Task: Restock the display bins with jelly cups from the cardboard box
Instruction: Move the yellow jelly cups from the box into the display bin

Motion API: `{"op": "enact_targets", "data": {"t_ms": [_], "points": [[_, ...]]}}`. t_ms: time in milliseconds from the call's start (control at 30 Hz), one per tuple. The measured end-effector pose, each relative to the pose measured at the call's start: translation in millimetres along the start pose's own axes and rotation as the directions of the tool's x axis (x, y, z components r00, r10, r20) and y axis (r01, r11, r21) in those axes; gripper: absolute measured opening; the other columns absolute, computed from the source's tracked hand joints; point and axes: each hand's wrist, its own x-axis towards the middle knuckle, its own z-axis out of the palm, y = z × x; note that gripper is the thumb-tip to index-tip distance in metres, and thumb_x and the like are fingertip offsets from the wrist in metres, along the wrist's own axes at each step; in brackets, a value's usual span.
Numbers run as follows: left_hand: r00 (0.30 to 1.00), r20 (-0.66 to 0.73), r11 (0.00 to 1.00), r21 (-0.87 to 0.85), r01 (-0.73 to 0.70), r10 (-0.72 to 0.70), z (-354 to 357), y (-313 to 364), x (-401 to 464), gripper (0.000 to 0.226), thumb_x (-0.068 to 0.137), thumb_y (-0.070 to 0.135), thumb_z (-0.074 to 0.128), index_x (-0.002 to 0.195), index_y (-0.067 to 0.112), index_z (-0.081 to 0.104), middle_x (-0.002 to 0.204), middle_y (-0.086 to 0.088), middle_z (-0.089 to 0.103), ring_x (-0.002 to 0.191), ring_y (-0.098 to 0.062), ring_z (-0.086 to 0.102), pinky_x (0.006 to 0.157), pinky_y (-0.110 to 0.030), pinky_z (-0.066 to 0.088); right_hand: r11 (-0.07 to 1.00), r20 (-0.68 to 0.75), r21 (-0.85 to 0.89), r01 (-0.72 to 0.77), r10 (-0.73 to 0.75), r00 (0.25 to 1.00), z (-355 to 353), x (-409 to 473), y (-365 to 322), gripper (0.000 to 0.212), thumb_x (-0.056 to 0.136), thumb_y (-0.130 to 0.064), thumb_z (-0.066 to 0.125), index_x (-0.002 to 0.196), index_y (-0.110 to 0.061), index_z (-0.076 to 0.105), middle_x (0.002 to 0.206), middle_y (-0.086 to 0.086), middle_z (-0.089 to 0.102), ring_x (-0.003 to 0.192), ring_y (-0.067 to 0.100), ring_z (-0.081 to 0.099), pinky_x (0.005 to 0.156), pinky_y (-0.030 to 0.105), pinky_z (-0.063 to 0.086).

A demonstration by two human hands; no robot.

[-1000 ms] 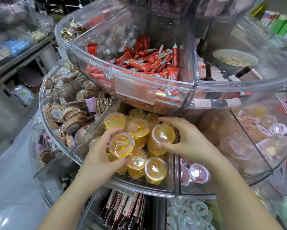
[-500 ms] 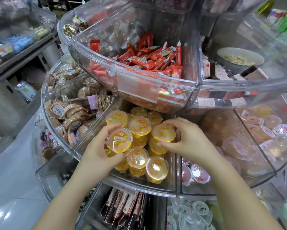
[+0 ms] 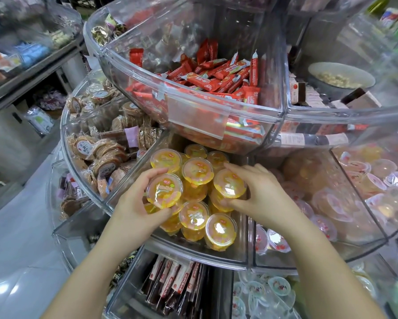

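Looking down through the head camera, I see my left hand curled around one yellow jelly cup, thumb on its upper rim and fingers under it, holding it over the left part of the pile. My right hand grips a second yellow cup from the right side, fingers above and thumb below. Both cups are in the middle tier, inside the clear display bin that holds the yellow jelly cups. I count about ten yellow cups with visible lids here, and more lie hidden under them. The neighbouring bin on the right holds pale jelly cups with red-printed lids; the number I cannot tell. Above is one bin of red snack bars, too many to count. On the left, a bin of round brown biscuit packs.
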Motion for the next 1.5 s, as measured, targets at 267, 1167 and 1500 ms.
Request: {"op": "enact_targets", "data": {"t_ms": [267, 1167, 1500], "points": [[1.0, 0.008, 1.0, -0.023, 0.003, -0.002, -1.7, -2.2, -1.4, 0.063, 0.068, 0.032, 0.076, 0.118, 0.054, 0.044, 0.117, 0.034, 0.054, 0.113, 0.009, 0.05, 0.091, -0.024, 0.042, 1.0, 0.145, 0.027, -0.008, 0.004, 0.989, -14.6, -2.6, -0.7, 0.095, 0.068, -0.039, 0.078, 0.145, -0.033, 0.023, 0.137, -0.005, 0.04, 0.129, 0.016, 0.033, 0.11, 0.041, 0.03], [0.989, -0.137, 0.993, 0.095, 0.074, -0.061, -29.5, -16.1, 7.5, 0.082, 0.066, 0.036, 0.079, 0.125, 0.061, 0.028, 0.112, 0.045, 0.045, 0.112, 0.019, 0.042, 0.107, -0.037, 0.037, 0.916, 0.098, 0.389, 0.099, -0.148, 0.984, 46.3, -16.4, -60.0, 0.027, 0.077, -0.041, 0.062, 0.103, -0.045, 0.058, 0.085, -0.02, 0.057, 0.073, 0.004, 0.048, 0.066, 0.011, 0.039], [0.993, -0.106, 0.997, 0.047, 0.065, -0.06, -27.4, -21.9, 14.4, 0.074, 0.07, 0.033, 0.076, 0.13, 0.042, 0.032, 0.125, 0.018, 0.055, 0.116, 0.001, 0.052, 0.104, -0.035, 0.042, 0.915, 0.13, 0.389, 0.103, -0.165, 0.978, 47.2, -13.9, -61.8, 0.027, 0.078, -0.039, 0.062, 0.104, -0.045, 0.057, 0.085, -0.019, 0.058, 0.078, 0.005, 0.051, 0.068, 0.009, 0.04]]}}
